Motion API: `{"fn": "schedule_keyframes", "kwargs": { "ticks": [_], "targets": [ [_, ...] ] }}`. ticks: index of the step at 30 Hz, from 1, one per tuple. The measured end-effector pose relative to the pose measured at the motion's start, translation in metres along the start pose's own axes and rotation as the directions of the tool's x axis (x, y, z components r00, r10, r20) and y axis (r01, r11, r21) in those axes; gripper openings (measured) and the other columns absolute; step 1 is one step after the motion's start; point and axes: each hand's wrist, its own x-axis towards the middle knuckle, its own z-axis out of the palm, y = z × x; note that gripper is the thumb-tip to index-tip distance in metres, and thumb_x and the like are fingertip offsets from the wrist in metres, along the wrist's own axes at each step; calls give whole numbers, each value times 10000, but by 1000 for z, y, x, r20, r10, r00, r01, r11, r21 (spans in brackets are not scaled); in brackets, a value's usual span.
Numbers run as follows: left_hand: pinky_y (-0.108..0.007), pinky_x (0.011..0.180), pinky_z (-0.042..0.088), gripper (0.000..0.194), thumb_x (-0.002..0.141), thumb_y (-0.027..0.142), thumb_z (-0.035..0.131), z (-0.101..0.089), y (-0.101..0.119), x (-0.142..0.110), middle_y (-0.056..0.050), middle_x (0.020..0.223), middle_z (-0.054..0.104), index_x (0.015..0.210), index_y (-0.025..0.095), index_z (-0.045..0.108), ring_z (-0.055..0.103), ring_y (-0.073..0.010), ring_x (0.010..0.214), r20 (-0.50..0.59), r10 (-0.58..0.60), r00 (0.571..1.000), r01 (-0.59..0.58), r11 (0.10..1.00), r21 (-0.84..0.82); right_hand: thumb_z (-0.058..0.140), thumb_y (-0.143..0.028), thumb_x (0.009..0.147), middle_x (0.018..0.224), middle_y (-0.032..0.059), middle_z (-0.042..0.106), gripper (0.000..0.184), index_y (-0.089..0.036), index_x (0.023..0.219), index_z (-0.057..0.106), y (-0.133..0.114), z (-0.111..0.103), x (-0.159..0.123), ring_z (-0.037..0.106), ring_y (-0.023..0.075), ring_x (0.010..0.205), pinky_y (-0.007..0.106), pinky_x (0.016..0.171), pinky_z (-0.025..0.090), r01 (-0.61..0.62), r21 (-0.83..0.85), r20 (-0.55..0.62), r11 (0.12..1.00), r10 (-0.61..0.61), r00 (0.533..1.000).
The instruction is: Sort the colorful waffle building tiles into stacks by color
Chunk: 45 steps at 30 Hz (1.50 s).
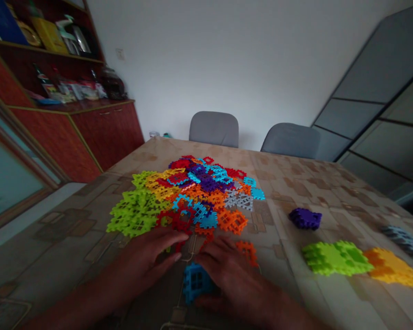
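two bare hands meet at the near edge of a patterned table (330,192), working a blue block cube (195,282) made of interlocking window-like plastic tiles. the right hand (232,275) curls over the cube's right side and top, fingers bent around it and thumb tucked beneath, gripping it. the left hand (147,259) lies just to the cube's left with fingers stretched flat toward the right hand, fingertips near the cube's upper corner; whether it pinches a tile cannot be told from this angle. the cube sits low on the table surface between both hands, roughly as wide as it is tall with no clear long axis, one gridded face turned toward the camera and slightly left

just beyond the fingers spreads a loose heap of tiles (189,197), lime green on the left, yellow, red, purple, blue and orange through the middle, grey at the right edge. a single orange tile (247,252) lies just beside the right hand's knuckles. to the right, well apart from the heap, stand finished clusters: a purple block (305,218), a lime green block (335,258) touching a yellow block (390,268), and a grey-blue block (404,240) at the frame's edge

two grey chairs (214,128) face the far side of the table. a red wooden cabinet (99,128) stands at left; its open shelves hold bottles, boxes and jars, too blurred to name further
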Motion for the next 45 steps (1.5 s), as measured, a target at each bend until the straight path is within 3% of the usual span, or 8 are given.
{"fn": "schedule_keyframes", "kwargs": {
  "ticks": [5, 11, 18, 25, 30, 36, 40, 45],
  "targets": [
    [-336, 994, 534, 356, 928, 324, 623, 6, 9, -6, -16, 1276, 717, 1282, 327, 661, 685, -234, 1142, 80, -8, 997, 9, 1000, -14, 721, -334, 899, 1218, 67, 663, 378, -204, 1238, 618, 10, -11, -3, 566, 258, 1145, 402, 1037, 414, -75, -13, -73, 997, 74, 995],
    [-503, 1094, 461, 860, 752, 485, 835, 17, 37, -11, -66, 1534, 509, 1509, 355, 448, 514, -369, 1356, 287, -42, 957, 46, 999, -5, 570, -66, 916, 1151, 97, 676, 269, -169, 1151, 653, 45, -15, -4, 597, 258, 1091, 421, 976, 482, -153, -39, -191, 988, 143, 971],
    [-445, 1078, 479, 780, 762, 341, 837, 14, 48, -4, -24, 1459, 590, 1464, 388, 498, 561, -335, 1306, 339, -25, 940, 48, 997, -59, 617, -86, 915, 1172, 71, 668, 258, -196, 1147, 633, 42, -12, -2, 600, 226, 1089, 373, 992, 473, -59, 4, -160, 998, 59, 985],
    [-438, 1094, 458, 845, 769, 296, 790, 19, 35, -12, -18, 1504, 541, 1513, 415, 410, 556, -314, 1318, 170, -141, 975, 156, 985, -76, 589, -113, 935, 984, 53, 682, 125, -184, 1008, 663, 34, -17, -7, 621, 205, 951, 324, 846, 493, -102, 60, -132, 993, 110, 985],
    [-449, 1071, 483, 863, 777, 363, 793, 32, 23, -20, -41, 1524, 513, 1532, 414, 379, 525, -346, 1350, 26, -142, 989, 143, 990, -2, 597, -182, 933, 870, 23, 695, 114, -201, 992, 692, 20, -6, -9, 618, 165, 756, 279, 709, 490, -141, 293, -146, 946, 189, 971],
    [-489, 1083, 470, 950, 780, 410, 811, 42, 22, -23, -62, 1557, 476, 1574, 405, 288, 504, -372, 1365, 23, -126, 992, 125, 991, 51, 574, -331, 956, 836, 13, 691, 156, -211, 999, 665, 6, 11, -4, 613, 159, 726, 269, 671, 500, -101, 695, -110, 711, 245, 963],
    [-479, 1063, 488, 822, 839, 454, 753, 34, 23, -24, -43, 1534, 508, 1549, 421, 339, 523, -362, 1348, 23, -97, 995, 97, 995, 20, 597, -368, 922, 827, 12, 662, 181, -196, 952, 644, 12, 12, -2, 593, 149, 713, 277, 681, 490, -50, 800, -137, 598, 264, 955],
    [-360, 1014, 519, 613, 970, 340, 581, 20, 27, -19, -7, 1406, 626, 1529, 419, 340, 661, -232, 1166, -4, -106, 994, 105, 989, -107, 516, -265, 922, 799, -2, 647, 183, -196, 966, 679, 37, -4, -6, 556, 137, 679, 251, 640, 448, -108, 639, -196, 762, 297, 935]
  ]
}}
